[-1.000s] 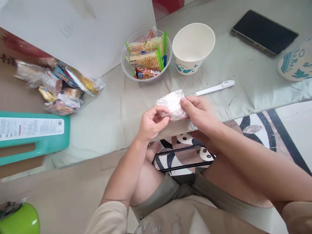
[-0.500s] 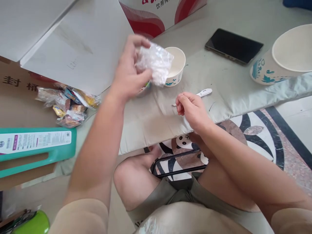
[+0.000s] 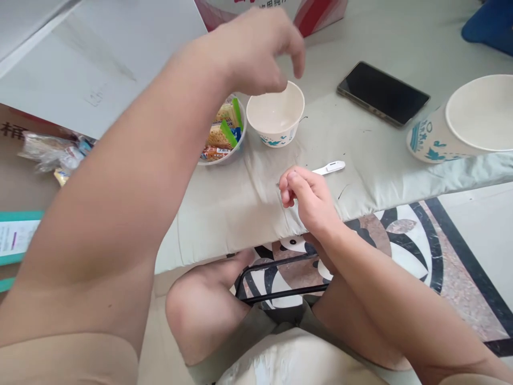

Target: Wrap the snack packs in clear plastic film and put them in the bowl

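The right hand (image 3: 306, 200) rests at the table's (image 3: 224, 203) near edge, fingers curled close; whether they pinch anything I cannot tell. A white tool (image 3: 329, 168) lies just beyond. Farther off, the left hand (image 3: 256, 51) hovers over the paper bowl (image 3: 276, 139), fingers drooping loosely apart, holding nothing.

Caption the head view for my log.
Left hand hovers over a paper bowl; right hand curled by a white tool.

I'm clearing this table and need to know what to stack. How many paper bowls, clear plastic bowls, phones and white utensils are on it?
Paper bowls: 2, a small one and a larger one at the right
Clear plastic bowl, full of snack packets: 1
Phone: 1
White plastic utensil: 1
Total: 5
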Demonstrator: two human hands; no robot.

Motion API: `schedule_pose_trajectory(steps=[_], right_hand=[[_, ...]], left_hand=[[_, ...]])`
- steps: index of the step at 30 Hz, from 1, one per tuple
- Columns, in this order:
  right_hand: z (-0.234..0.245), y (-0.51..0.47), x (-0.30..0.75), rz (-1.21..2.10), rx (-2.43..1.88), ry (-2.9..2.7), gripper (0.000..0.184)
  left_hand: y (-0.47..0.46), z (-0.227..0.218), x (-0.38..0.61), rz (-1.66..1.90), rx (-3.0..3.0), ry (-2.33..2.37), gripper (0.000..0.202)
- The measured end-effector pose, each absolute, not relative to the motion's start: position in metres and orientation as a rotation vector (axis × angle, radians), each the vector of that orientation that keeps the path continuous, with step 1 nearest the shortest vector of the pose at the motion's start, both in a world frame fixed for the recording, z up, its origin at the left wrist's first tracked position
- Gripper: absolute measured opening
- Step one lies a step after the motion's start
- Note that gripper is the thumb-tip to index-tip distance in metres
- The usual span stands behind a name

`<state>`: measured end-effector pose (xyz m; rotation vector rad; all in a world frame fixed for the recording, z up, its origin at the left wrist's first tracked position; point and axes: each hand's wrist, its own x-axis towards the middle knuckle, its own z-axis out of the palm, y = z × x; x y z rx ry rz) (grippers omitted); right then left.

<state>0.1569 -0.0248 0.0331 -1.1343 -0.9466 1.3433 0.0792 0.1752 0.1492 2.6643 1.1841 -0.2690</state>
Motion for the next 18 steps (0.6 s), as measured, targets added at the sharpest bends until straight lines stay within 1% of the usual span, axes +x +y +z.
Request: schedule_pose_trajectory(steps=[2, 4, 7, 10, 13, 15, 18], right_hand=[[0.034, -0.025, 0.156, 1.36, -1.141, -0.959, 0.031], [0.034, -0.026, 0.154, 1.369, -1.151, -0.975, 0.031], [0.033, -0.027, 0.153, 1.359, -1.166, -0.995, 0.031], [0.032, -0.028, 0.153, 1.346, -1.165, -0.996, 0.03], [0.032, -0.028, 0.155, 1.349, -1.156, -0.993, 0.03], [0.032, -0.027, 0.156, 1.353, -1.15, -0.992, 0.03], [0.032, -0.026, 0.156, 1.358, -1.149, -0.992, 0.03]], left_hand=[[0.17, 0.154, 0.083, -0.176, 2.737, 1.186, 0.058], [0.167, 0.153, 0.086, -0.232, 2.727, 1.247, 0.052], [0.163, 0.147, 0.092, -0.297, 2.64, 1.479, 0.043], [0.161, 0.136, 0.097, -0.28, 2.458, 1.701, 0.045], [0.162, 0.127, 0.099, -0.235, 2.333, 1.715, 0.053], [0.163, 0.124, 0.098, -0.182, 2.355, 1.688, 0.053], [0.162, 0.122, 0.097, -0.141, 2.414, 1.675, 0.038]])
